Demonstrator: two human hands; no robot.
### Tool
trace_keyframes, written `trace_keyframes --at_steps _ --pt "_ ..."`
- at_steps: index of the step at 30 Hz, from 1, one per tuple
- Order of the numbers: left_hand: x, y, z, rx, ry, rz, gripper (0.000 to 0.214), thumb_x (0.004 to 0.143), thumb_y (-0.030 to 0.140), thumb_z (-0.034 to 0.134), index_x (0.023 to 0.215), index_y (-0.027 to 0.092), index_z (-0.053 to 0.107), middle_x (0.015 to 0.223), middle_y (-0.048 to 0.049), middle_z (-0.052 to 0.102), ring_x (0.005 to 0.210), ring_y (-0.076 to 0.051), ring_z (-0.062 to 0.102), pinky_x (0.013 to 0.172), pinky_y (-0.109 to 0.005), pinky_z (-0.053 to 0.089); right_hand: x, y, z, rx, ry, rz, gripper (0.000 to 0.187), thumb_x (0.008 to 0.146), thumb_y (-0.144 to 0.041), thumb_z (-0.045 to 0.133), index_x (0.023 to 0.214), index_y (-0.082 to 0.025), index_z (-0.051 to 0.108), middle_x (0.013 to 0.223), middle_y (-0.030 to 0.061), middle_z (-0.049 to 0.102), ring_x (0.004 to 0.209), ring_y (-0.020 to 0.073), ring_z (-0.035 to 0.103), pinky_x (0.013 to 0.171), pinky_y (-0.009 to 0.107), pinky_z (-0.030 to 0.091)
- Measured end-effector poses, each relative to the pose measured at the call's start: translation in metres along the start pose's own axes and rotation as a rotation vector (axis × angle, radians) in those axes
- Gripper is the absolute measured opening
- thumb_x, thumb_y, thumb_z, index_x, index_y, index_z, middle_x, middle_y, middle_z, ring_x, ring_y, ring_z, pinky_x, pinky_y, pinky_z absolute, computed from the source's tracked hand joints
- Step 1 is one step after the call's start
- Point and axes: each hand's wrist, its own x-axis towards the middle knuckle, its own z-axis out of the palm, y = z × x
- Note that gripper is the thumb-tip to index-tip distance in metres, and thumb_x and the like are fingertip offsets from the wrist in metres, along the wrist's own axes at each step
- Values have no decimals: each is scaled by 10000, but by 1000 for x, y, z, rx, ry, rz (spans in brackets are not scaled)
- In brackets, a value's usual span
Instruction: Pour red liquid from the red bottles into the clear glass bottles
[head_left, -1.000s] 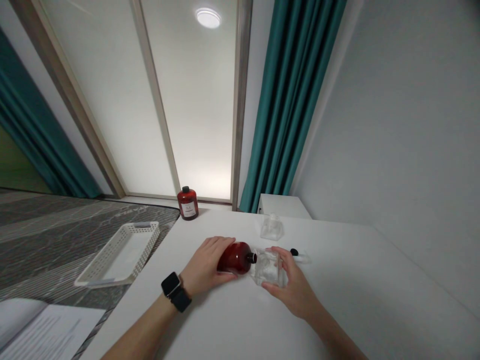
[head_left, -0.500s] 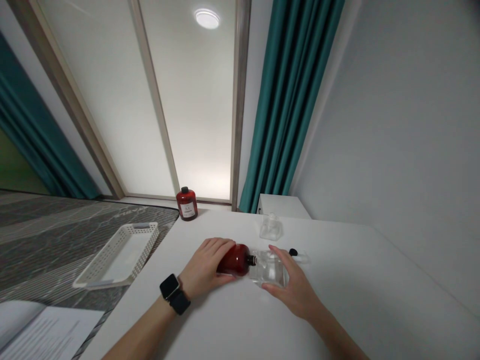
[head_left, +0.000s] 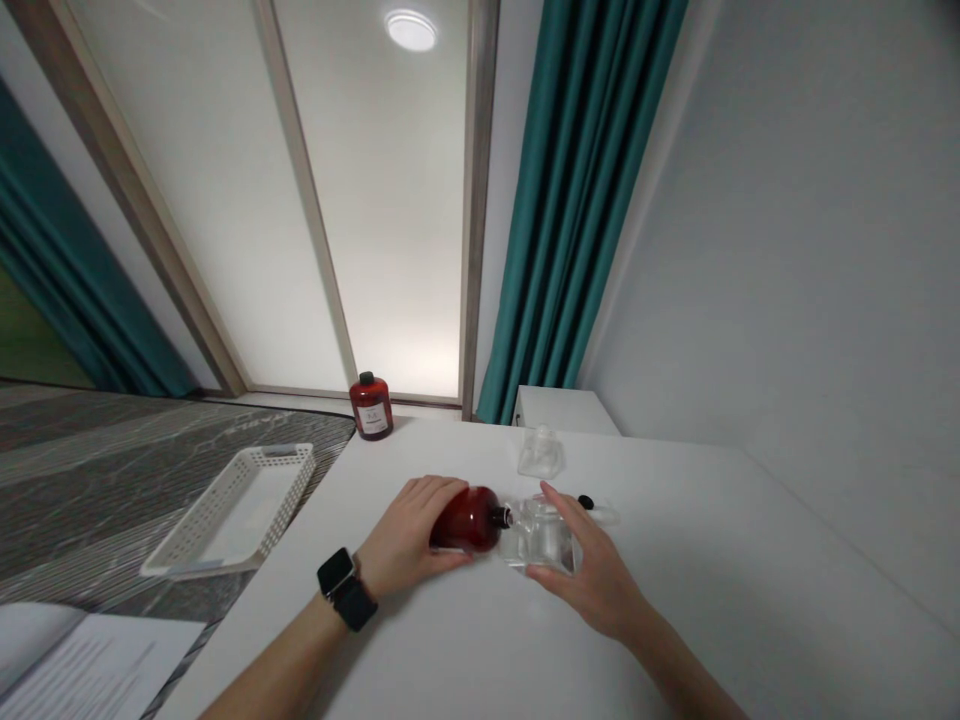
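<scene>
My left hand (head_left: 405, 532), with a black smartwatch on the wrist, is wrapped round a dark red bottle (head_left: 475, 520). That bottle lies tilted over to the right, its black neck at the mouth end of a clear square bottle (head_left: 534, 538). Thumb and fingers of my right hand (head_left: 596, 572) grip the clear bottle from its right side. Whether liquid passes between the two is too small to tell. Just behind my right hand lies a small part with a black top (head_left: 586, 502) and a clear piece beside it.
A second red bottle (head_left: 371, 408) with a white label stands at the table's back left corner. Another clear bottle (head_left: 540, 454) is near the back edge. Left of the white table (head_left: 465, 650) are a white basket (head_left: 232, 515) and an open booklet (head_left: 105, 660).
Both hands keep their grips and have hardly moved. The whole view has shifted very slightly.
</scene>
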Motion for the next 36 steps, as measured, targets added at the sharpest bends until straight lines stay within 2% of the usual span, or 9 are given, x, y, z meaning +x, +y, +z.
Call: trace_keyframes --at_steps 5,11,21,27,36 --pt "0 1 0 -21 8 -20 699 716 351 804 1303 229 445 1222 -112 620 1076 -312 592 920 -465 466 1 -8 -6 50 28 22 685 676 -245 763 1284 -257 447 1310 100 562 1221 301 546 1049 485 429" --pt "0 5 0 -58 32 -40 674 706 348 799 1280 225 468 1181 -108 634 1051 -310 604 892 -448 483 3 -16 -15 33 2 14 634 681 -266 765 1234 -262 455 1237 93 598 1137 298 597 955 463 494" --pt "-1 6 5 -114 37 -67 710 663 303 823 1271 230 466 1193 -94 628 1040 -301 608 890 -445 490 4 -23 -26 -24 -32 -7 613 675 -261 768 1210 -254 470 1201 84 611 1090 280 615 948 442 481" --pt "-4 6 8 -149 47 -64 701 683 325 803 1286 246 453 1213 -97 623 1051 -305 610 888 -460 490 6 -30 -32 -67 -58 -11 621 667 -268 777 1205 -256 468 1188 86 622 1091 287 612 939 445 476" --pt "-5 9 15 -188 62 -84 740 663 308 822 1294 232 443 1219 -102 615 1049 -307 602 906 -462 494 9 -44 -49 -89 -122 36 603 659 -264 790 1186 -255 496 1152 80 636 1044 292 615 886 428 485"
